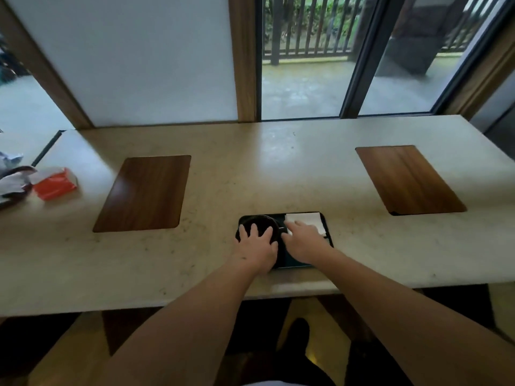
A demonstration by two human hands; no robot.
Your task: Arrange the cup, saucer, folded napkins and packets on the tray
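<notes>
A small black tray (328, 237) lies near the front edge of the pale stone counter. On its left half sits a black saucer (262, 220) with a dark cup, mostly hidden under my left hand (257, 245), whose fingers spread over it. White folded napkins (305, 220) lie in the tray's back right corner. My right hand (302, 240) rests flat on the napkins' near edge, fingers pointing left toward the cup. Whether either hand grips anything is unclear. No packets are visible on the tray.
Two brown wooden placemats lie on the counter, one (146, 192) at the left, one (407, 179) at the right. An orange packet pile (55, 185) and crumpled wrappers on a dark plate (12, 182) sit at the far left. Windows stand behind the counter.
</notes>
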